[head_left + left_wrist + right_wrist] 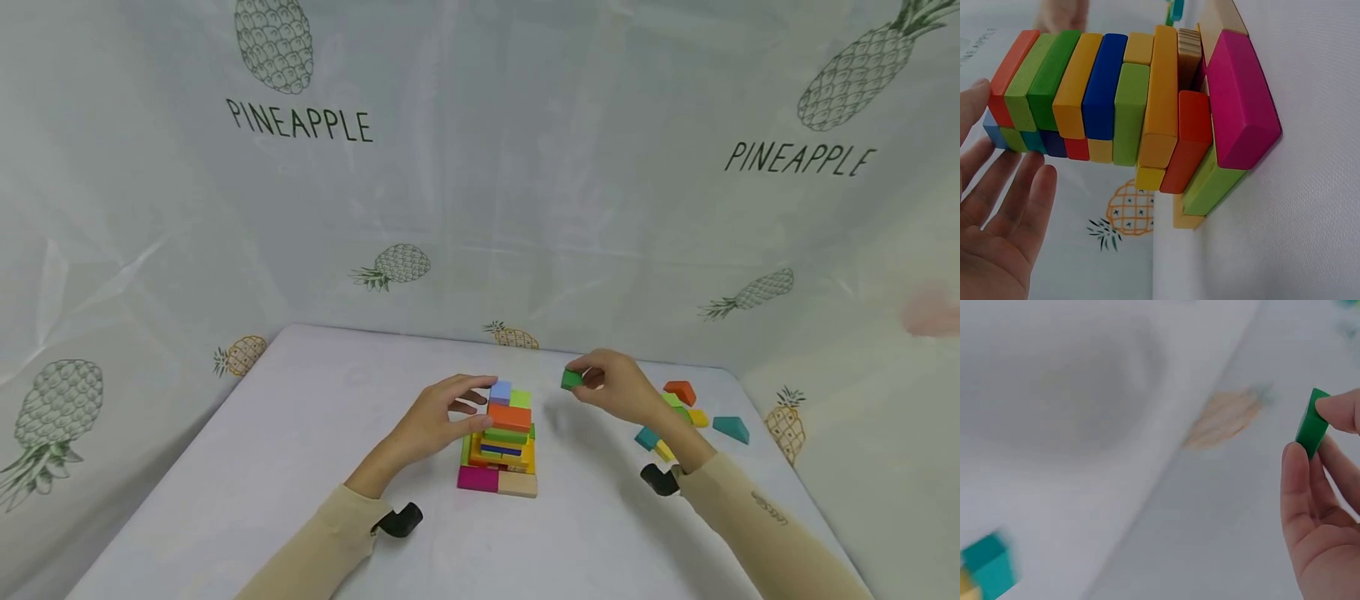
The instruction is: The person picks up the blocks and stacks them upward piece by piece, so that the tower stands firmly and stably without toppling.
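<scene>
Head view shows me the right hand pinching a green block above the surface, between the stacked tower and some loose blocks. The left hand spreads wide beside the tower's top; I cannot tell whether its fingers touch.

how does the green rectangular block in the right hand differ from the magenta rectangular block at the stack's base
The green block is held above the table by the right hand; the magenta block lies in the stack, on the table. The green block looks smaller than the magenta block. Both are single-coloured with flat faces.
</scene>
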`<state>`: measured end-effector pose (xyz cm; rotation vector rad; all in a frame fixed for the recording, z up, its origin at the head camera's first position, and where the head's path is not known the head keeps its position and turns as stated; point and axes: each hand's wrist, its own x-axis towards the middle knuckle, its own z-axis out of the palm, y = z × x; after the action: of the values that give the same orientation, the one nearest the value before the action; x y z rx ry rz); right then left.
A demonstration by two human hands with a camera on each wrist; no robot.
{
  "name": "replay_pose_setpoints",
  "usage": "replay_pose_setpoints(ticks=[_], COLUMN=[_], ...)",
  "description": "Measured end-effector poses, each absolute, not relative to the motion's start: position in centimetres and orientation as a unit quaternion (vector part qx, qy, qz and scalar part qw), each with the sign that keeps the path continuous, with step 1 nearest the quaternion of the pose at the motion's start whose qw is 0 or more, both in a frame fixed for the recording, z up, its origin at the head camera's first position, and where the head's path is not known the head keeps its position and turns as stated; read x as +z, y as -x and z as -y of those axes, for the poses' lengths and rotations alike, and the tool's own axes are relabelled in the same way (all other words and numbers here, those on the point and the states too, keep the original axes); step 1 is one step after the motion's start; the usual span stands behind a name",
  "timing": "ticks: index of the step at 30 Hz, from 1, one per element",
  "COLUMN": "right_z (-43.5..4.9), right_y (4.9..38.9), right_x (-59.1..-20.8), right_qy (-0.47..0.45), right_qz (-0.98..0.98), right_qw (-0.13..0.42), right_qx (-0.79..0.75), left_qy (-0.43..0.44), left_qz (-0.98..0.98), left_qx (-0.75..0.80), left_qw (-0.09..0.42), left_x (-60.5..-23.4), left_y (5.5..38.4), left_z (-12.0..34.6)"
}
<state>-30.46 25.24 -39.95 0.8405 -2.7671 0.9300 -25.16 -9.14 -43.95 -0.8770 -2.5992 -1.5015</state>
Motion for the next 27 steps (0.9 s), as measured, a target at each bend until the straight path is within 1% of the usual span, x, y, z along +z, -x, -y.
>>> replay_pose_setpoints(ticks=[4, 9, 18, 27], right_z=[-22.0, -19.6, -18.2, -18.2], right_y=[28.2, 26.8, 26.6, 26.6], right_x=[-38.1, -37.3, -37.9, -38.0], right_qy=[-0.317, -0.347, -0.352, -0.35], right_qz=[0.884, 0.874, 0.873, 0.874], right_qw=[0.053, 0.039, 0.006, 0.008], right_qx=[0.339, 0.339, 0.339, 0.337], left_qy=[0.278, 0.281, 0.285, 0.282], left_qz=[0.831, 0.83, 0.822, 0.824], left_qx=[-0.481, -0.481, -0.492, -0.493], left_qw=[0.007, 0.003, 0.001, 0.001], left_x=[-43.9, -44.0, -44.0, -44.0], left_y=[25.1, 25.2, 25.2, 25.1], left_z=[9.1, 9.1, 9.1, 9.1])
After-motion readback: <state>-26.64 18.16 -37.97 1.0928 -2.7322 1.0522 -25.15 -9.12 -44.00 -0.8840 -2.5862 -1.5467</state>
